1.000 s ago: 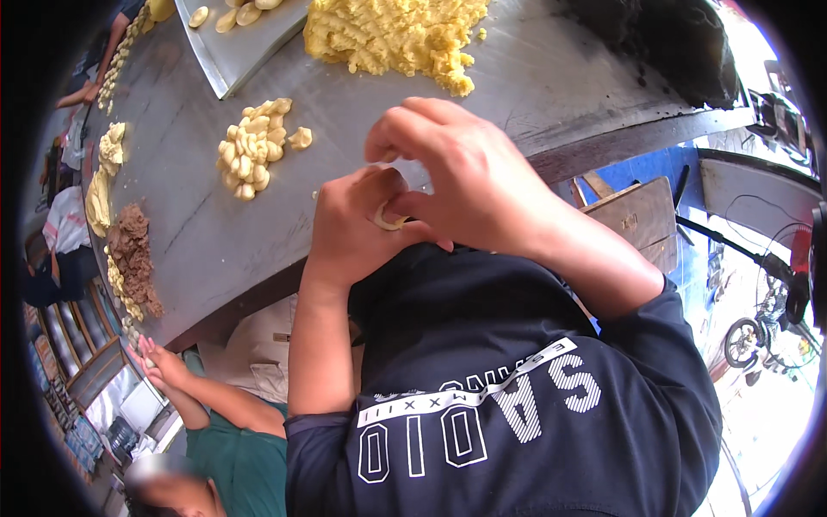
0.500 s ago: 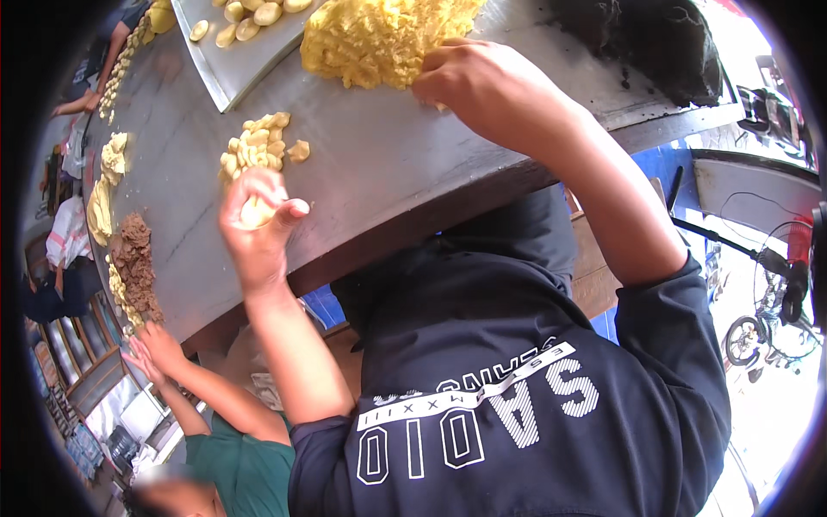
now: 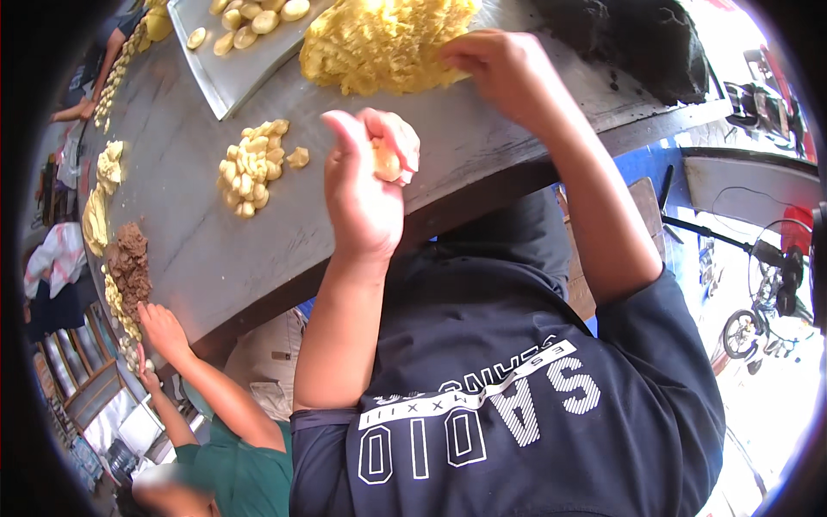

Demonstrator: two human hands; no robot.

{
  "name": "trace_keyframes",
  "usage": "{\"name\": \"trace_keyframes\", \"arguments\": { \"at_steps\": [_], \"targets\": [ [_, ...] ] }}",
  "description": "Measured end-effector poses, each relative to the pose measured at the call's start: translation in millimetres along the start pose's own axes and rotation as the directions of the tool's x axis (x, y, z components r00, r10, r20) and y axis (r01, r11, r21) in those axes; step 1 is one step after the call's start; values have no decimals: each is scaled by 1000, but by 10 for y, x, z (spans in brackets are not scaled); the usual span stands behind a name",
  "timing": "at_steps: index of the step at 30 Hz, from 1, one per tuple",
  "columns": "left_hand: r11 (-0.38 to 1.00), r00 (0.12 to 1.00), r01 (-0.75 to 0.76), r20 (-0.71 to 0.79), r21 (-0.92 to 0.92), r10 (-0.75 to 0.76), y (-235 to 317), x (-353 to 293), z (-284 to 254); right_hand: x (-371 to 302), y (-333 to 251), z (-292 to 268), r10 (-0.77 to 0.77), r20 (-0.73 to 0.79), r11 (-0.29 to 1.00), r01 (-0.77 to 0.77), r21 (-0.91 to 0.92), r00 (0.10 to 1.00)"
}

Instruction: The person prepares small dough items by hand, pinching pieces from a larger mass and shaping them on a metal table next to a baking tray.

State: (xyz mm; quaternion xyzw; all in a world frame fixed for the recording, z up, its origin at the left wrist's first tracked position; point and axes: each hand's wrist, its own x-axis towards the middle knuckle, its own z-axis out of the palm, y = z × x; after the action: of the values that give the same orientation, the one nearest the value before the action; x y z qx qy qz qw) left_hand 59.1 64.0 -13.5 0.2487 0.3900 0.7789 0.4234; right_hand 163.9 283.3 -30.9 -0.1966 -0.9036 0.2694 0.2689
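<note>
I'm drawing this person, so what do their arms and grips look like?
The black shirt has short, dark sleeves, leaving the forearms bare. The left grip and right grip are bare too: I can see no gloves, rings or watch.

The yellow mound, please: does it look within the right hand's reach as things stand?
Very likely yes: the right hand already has its fingers at the right edge of the yellow mound, with nothing visible between.

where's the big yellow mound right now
In the head view, the yellow mound lies at the top centre of the table, right of the metal tray, with the right hand at its right edge.
</note>
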Motion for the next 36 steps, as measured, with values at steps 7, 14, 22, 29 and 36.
{"name": "trace_keyframes", "arguments": {
  "at_steps": [7, 14, 22, 29, 36],
  "targets": [
    [973, 992, -123, -1, 196, 126, 311, -274, -579, -153, -634, 387, -300, 164, 908, 334, -252, 940],
    [851, 997, -35, -41, 524, 66, 655, -750, -999, -519, -309, -272, -173, 166, 985, 172, 17, 971],
    [133, 978, -194, 181, 972, 101, 601, -588, -544, -96, -437, -231, -263, 139, 964, 267, -7, 955],
    [242, 974, -200, 166, 949, 154, 378, -462, -694, 58, -709, 218, -245, 418, 864, 393, -315, 875],
    [383, 983, -108, 156, 917, -96, 650, -500, -815, -353, -640, -57, -511, 194, 854, 469, 223, 838]
  ]
}}
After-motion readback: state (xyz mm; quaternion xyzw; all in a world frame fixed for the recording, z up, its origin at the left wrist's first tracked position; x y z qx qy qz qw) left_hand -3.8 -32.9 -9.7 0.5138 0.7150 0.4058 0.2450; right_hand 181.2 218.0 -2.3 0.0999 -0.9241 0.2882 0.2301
